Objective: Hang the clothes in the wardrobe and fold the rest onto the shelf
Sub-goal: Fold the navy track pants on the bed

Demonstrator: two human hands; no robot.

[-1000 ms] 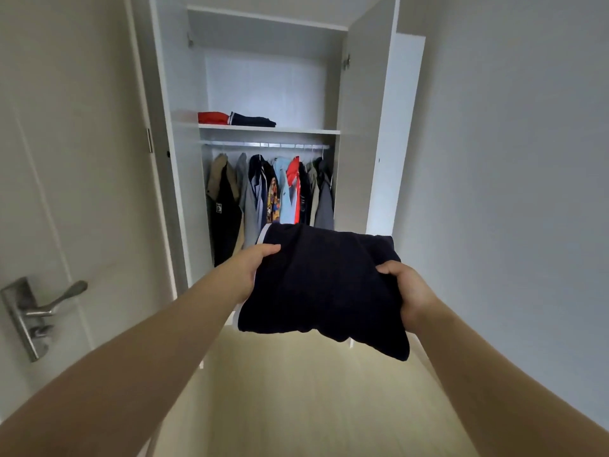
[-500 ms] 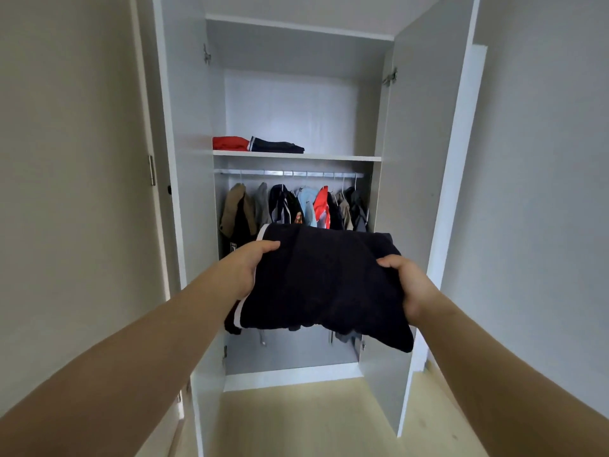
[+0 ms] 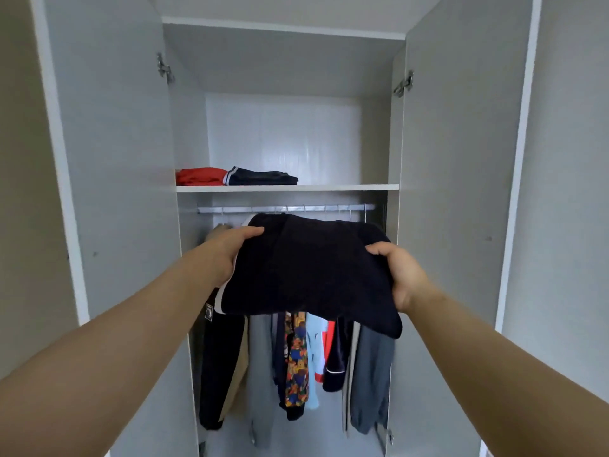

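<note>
Beneath shelf, hands grip garment; jacket label illegible.

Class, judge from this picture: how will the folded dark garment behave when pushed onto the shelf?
Probably floppy: a corner of the garment droops below the right hand. Likely light: that and the left hand hold it out at arm's length. Pushed along the shelf, it may bunch.

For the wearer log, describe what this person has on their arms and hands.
Nothing worn shows. The left forearm and right forearm are bare to the frame edge, no sleeve or cuff in view. The left hand and right hand are ungloved; no watch, bracelet or ring is visible on the sides facing the camera.
</note>
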